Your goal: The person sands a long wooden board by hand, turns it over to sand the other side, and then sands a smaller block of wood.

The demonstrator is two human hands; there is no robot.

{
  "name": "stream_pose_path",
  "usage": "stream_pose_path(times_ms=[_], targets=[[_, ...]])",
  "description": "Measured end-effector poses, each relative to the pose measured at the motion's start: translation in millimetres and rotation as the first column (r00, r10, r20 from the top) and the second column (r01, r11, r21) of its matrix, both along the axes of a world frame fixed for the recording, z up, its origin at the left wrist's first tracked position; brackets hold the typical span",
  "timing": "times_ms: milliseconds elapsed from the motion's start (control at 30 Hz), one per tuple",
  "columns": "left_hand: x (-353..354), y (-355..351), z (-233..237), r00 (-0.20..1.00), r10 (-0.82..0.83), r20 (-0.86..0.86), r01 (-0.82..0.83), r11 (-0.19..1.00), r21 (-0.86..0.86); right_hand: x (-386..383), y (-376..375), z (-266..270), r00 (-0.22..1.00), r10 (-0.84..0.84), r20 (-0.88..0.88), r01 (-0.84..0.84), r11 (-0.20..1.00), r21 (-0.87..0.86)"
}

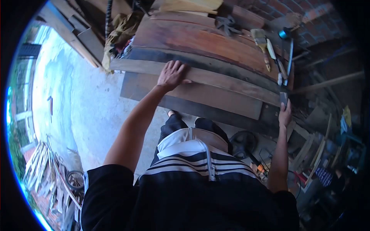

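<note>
A long narrow wooden board (227, 82) lies across the workbench (181, 103). My left hand (173, 75) rests on top of this board, left of its middle, with the fingers spread. At the board's right end, my right hand (285, 113) is wrapped round a small dark block (283, 98), whose exact kind I cannot make out. A wider flat board (223, 101) lies on the bench's near side, partly under the narrow one.
Beyond the boards are a paintbrush (262, 44), a handsaw (290, 57) and a blue-green round object (284, 33). A brick wall (308, 23) stands at the back right. Scrap wood (40, 169) is piled on the lower left. A dark wheel (244, 143) sits below the bench.
</note>
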State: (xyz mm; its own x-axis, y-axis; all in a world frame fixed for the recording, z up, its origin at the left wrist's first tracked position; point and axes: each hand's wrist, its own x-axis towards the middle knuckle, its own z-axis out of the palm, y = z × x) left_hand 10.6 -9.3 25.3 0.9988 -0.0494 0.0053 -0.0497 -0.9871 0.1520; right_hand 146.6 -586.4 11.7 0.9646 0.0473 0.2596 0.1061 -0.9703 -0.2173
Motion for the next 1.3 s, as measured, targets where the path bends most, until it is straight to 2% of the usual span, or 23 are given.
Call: stream_pose_path(times_ms=[67, 133, 267, 300, 333, 367, 433, 467, 567, 600, 633, 667, 700, 767, 800, 867, 900, 1033, 1100, 1133, 1167, 1267, 1300], targets=[[0, 3, -7, 0.999, -0.007, 0.046, 0.009, 0.999, -0.039, 0, 32, -4, 1.000, 0.011, 0.010, -0.011, 1.000, 0.020], [-5, 1, -8, 0.998, -0.017, 0.060, 0.020, 0.999, -0.045, -40, 114, 35, 0.992, -0.084, -0.096, 0.054, 0.958, -0.283], [-4, 7, -10, 0.998, -0.056, 0.040, 0.060, 0.992, -0.111, -83, 265, 50, 0.937, 0.340, -0.082, -0.350, 0.912, -0.212], [-4, 16, -9, 0.997, -0.068, 0.048, 0.073, 0.991, -0.111, -88, 284, 50, 0.890, 0.454, -0.052, -0.456, 0.874, -0.171], [-5, 29, -10, 0.991, -0.019, 0.132, 0.042, 0.983, -0.179, -88, 291, 52, 0.833, 0.538, -0.128, -0.551, 0.829, -0.098], [-6, 43, -11, 0.978, 0.038, 0.207, 0.017, 0.966, -0.257, -87, 286, 55, 0.842, 0.524, -0.129, -0.538, 0.836, -0.109], [-17, 98, -2, 0.934, 0.310, 0.177, -0.258, 0.930, -0.263, -74, 264, 65, 0.800, 0.577, -0.167, -0.591, 0.805, -0.049], [-28, 132, -7, 0.866, 0.447, 0.224, -0.415, 0.892, -0.177, -66, 244, 71, 0.825, 0.538, -0.175, -0.547, 0.837, -0.007], [-69, 230, -38, 0.581, 0.735, 0.349, -0.776, 0.629, -0.033, -30, 156, 38, 0.929, 0.348, -0.125, -0.361, 0.927, -0.100], [-81, 267, -48, 0.572, 0.812, 0.114, -0.792, 0.583, -0.180, -22, 139, 33, 0.952, 0.268, -0.150, -0.280, 0.958, -0.059], [-92, 301, -60, 0.554, 0.823, -0.128, -0.810, 0.497, -0.311, -20, 141, 29, 0.969, 0.194, -0.156, -0.215, 0.968, -0.133], [-102, 326, -82, 0.665, 0.733, -0.144, -0.690, 0.528, -0.496, -23, 160, 23, 0.960, 0.258, -0.108, -0.269, 0.958, -0.101], [-103, 314, -64, 0.640, 0.763, -0.091, -0.695, 0.524, -0.492, -24, 176, 17, 0.949, 0.308, -0.060, -0.312, 0.947, -0.079], [-104, 303, -41, 0.614, 0.772, -0.165, -0.726, 0.471, -0.501, -53, 267, 38, 0.902, 0.421, -0.098, -0.430, 0.896, -0.108], [-109, 305, -44, 0.622, 0.764, -0.171, -0.722, 0.474, -0.504, -65, 314, 43, 0.872, 0.480, -0.098, -0.489, 0.867, -0.100], [-116, 306, -53, 0.618, 0.777, -0.121, -0.613, 0.379, -0.693, -91, 409, 45, 0.834, 0.548, -0.062, -0.551, 0.828, -0.106], [-117, 307, -48, 0.621, 0.759, -0.198, -0.638, 0.341, -0.690, -102, 455, 46, 0.823, 0.564, -0.065, -0.568, 0.820, -0.076], [-126, 326, -82, 0.689, 0.686, -0.234, -0.515, 0.236, -0.824, -125, 585, 38, 0.734, 0.679, 0.019, -0.677, 0.734, -0.059], [-125, 316, -61, 0.697, 0.594, -0.402, -0.443, -0.084, -0.892, -120, 593, 37, 0.691, 0.723, -0.013, -0.723, 0.691, -0.026], [-127, 317, -60, 0.723, 0.543, -0.428, -0.416, -0.153, -0.897, -119, 592, 36, 0.626, 0.779, -0.035, -0.779, 0.627, 0.020], [-129, 319, -59, 0.745, 0.495, -0.448, -0.389, -0.225, -0.894, -119, 578, 35, 0.653, 0.756, -0.044, -0.757, 0.653, -0.005], [-130, 318, -57, 0.770, 0.467, -0.434, -0.376, -0.217, -0.901, -114, 487, 44, 0.714, 0.699, 0.020, -0.689, 0.708, -0.156], [-131, 317, -62, 0.758, 0.490, -0.430, -0.359, -0.236, -0.903, -112, 455, 47, 0.764, 0.645, -0.038, -0.636, 0.740, -0.220]])
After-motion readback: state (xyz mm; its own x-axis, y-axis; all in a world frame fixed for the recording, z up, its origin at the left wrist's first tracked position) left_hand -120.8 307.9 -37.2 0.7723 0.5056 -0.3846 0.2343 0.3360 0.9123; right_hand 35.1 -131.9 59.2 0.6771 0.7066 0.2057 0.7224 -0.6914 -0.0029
